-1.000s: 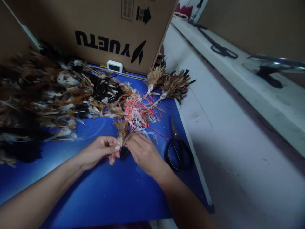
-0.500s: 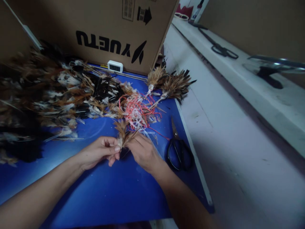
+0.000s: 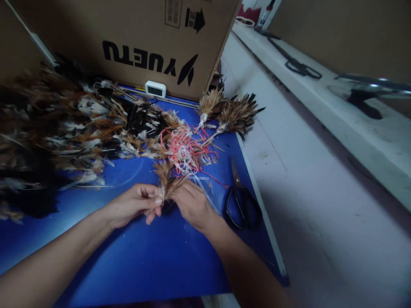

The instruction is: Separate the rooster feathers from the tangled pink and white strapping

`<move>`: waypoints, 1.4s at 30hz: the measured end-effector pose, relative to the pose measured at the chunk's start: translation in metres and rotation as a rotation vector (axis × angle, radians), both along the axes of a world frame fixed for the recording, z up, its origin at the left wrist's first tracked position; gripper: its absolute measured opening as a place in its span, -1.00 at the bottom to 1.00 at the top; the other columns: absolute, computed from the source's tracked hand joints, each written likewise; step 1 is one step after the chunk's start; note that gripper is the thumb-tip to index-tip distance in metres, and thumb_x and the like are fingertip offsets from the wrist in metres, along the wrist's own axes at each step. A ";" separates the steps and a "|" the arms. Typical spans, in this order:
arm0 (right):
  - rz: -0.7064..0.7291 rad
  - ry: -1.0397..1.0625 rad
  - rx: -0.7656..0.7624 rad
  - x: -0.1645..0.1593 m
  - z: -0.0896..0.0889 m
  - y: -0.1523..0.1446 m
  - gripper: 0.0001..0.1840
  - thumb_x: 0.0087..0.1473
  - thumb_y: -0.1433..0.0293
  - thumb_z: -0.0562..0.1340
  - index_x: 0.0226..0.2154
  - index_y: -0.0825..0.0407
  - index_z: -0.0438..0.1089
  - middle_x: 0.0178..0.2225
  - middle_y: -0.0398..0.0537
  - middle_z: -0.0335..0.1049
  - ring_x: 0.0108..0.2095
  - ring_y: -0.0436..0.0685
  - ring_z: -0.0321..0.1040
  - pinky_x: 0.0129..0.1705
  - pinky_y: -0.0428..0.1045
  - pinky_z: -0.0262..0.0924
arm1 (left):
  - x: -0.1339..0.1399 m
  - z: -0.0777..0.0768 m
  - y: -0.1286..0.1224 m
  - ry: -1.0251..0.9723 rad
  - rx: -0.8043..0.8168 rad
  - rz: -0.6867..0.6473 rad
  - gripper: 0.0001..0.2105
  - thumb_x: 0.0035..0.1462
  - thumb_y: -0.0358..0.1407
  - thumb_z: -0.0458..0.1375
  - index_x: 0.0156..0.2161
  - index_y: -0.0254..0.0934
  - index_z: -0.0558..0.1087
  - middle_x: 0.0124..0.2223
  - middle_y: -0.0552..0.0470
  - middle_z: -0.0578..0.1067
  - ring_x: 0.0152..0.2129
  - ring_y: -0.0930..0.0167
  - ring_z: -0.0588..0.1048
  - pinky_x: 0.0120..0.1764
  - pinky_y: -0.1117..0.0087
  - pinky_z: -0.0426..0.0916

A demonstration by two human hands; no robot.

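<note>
Between thumb and fingers, my left hand (image 3: 138, 203) pinches the base of a small bunch of brown feathers (image 3: 163, 173), whose tips point up and away. My right hand (image 3: 192, 203) is closed at the bunch's right side, with some brown feathers at its fingertips. Its fingers are partly hidden, so exactly what they grip is hard to see. Just beyond the hands lies a tangle of red and white string (image 3: 186, 147). Black-handled scissors (image 3: 240, 205) rest to the right of my right hand, blades pointing away.
A large heap of loose feathers (image 3: 86, 124) covers the table's left and back. Tied feather bundles (image 3: 234, 113) lie at the back right corner. A cardboard box (image 3: 135, 25) stands behind a small white digital display (image 3: 155, 89). A white ledge (image 3: 340, 98) at right holds dark tools.
Hardly anything differs. Both hands stay in place at the feather bunch, with only a slight shift of the feathers by my right fingertips.
</note>
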State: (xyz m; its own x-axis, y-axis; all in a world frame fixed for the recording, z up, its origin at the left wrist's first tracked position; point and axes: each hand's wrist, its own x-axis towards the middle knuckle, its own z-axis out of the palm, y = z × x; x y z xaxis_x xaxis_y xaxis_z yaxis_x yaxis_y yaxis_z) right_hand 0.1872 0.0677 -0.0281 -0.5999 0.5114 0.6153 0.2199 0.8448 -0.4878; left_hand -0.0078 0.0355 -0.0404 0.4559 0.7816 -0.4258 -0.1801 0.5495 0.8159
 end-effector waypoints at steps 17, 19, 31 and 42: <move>-0.061 0.225 -0.255 -0.005 -0.005 -0.002 -0.85 0.19 0.47 0.18 -0.34 0.02 0.47 -0.36 -0.10 0.50 -0.29 0.01 0.45 -0.20 -0.07 0.37 | -0.001 0.001 0.000 -0.020 0.021 0.026 -0.73 -0.08 -0.19 0.36 -0.52 -0.36 0.46 -0.58 0.04 0.52 -0.75 0.53 0.41 -0.65 0.55 0.27; -0.068 0.274 -0.310 -0.005 -0.004 -0.002 -0.89 0.15 0.49 0.21 -0.34 0.02 0.47 -0.37 -0.11 0.50 -0.31 0.01 0.46 -0.21 -0.08 0.37 | -0.001 0.001 0.000 -0.012 0.034 0.027 -0.75 -0.07 -0.20 0.35 -0.51 -0.36 0.46 -0.57 0.04 0.52 -0.75 0.54 0.41 -0.64 0.55 0.27; -0.253 0.513 -0.775 0.006 0.003 0.007 -0.84 0.09 0.35 0.26 -0.22 0.00 0.41 -0.34 -0.11 0.51 -0.41 0.02 0.45 -0.38 -0.06 0.37 | -0.004 -0.002 0.001 0.142 0.254 -0.033 -0.77 0.03 -0.20 0.29 -0.50 -0.36 0.52 -0.59 0.02 0.50 -0.70 0.52 0.44 -0.57 0.54 0.29; -0.390 0.612 -0.736 0.013 0.004 0.017 -0.87 0.12 0.34 0.22 -0.26 0.03 0.39 -0.45 -0.16 0.46 -0.50 -0.02 0.38 -0.48 -0.09 0.25 | -0.021 0.023 0.008 0.078 0.364 0.322 -0.78 -0.07 -0.22 0.36 -0.54 -0.33 0.51 -0.60 0.10 0.49 -0.75 0.57 0.37 -0.61 0.54 0.26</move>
State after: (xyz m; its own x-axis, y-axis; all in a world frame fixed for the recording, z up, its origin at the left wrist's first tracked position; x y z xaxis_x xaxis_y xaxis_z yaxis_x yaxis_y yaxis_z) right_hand 0.2007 0.0843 -0.0245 -0.0010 0.9766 0.2152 -0.0450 0.2149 -0.9756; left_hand -0.0291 0.0431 -0.0175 0.1447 0.9820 -0.1218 -0.2244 0.1524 0.9625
